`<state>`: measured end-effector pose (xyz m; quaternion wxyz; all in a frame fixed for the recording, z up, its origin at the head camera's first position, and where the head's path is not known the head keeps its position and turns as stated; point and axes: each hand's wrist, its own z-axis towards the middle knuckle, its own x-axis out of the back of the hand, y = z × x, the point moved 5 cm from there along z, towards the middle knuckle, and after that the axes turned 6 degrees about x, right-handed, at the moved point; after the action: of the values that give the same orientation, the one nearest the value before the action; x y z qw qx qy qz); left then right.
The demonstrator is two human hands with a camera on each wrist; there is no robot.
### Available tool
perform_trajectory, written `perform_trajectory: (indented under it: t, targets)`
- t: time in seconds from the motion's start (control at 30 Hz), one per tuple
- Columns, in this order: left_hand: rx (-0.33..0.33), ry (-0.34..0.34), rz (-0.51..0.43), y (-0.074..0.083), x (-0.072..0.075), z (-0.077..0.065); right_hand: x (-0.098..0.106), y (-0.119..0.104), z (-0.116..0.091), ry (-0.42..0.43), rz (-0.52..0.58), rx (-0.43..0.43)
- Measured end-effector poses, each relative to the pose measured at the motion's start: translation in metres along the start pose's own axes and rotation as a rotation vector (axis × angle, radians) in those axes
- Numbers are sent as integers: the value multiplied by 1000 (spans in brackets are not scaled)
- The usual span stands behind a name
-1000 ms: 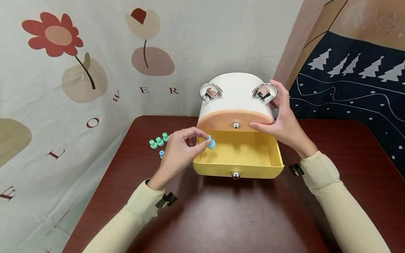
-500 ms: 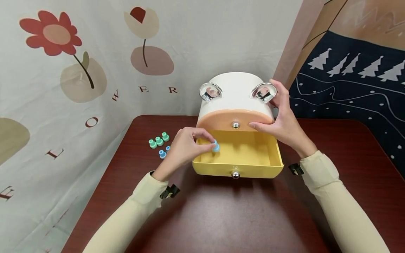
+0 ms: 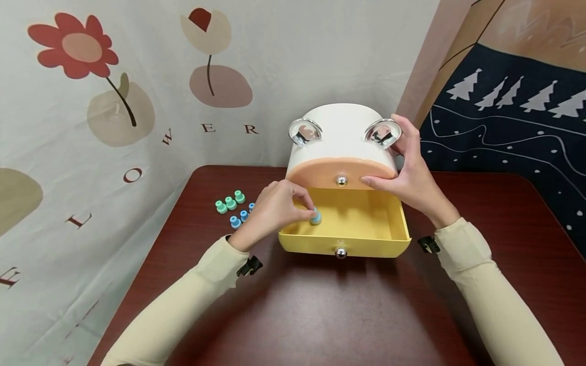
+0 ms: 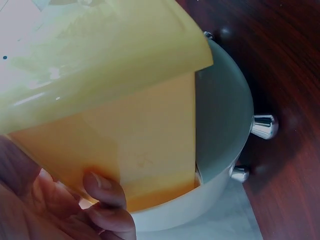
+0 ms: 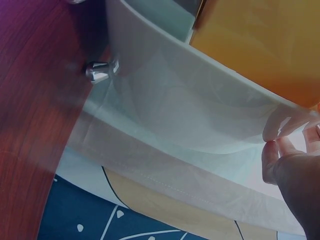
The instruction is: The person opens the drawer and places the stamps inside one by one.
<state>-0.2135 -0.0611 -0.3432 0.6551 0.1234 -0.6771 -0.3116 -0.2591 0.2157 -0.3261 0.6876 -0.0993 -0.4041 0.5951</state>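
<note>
In the head view, the left hand reaches over the left wall of a pulled-out yellow drawer and pinches a small light-blue piece between thumb and fingers. That piece is inside the drawer, towards its left side; whether it touches the bottom, I cannot tell. Above sits an orange front, closed, in a white cabinet topped with two silver discs. The right hand grips the cabinet's right side, thumb on the orange front, other fingers up by the disc. On the table, left of the cabinet, lie three green pieces in a slanting row, with blue pieces beside them, partly covered by the left hand. In the left wrist view, the left hand's curled fingers show just beside the yellow drawer; what they pinch is hidden. In the right wrist view, the right hand's fingertips touch the cabinet's glossy white side
</note>
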Motion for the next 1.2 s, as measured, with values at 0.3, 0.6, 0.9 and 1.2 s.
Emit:
perform_trajectory:
  t: [0.3, 0.6, 0.9, 1.2]
  targets:
    - [-27, -16, 9, 4, -1, 0, 0, 0, -2, 10, 10, -13]
    - [-33, 7, -102, -4, 3, -10, -2, 0, -4, 12, 18, -15]
    - [-147, 150, -232, -19, 12, -27, -2, -1, -4, 18, 16, -10]
    - [-166, 175, -459, -35, 19, -42, -1, -1, -1, 6, 26, -27]
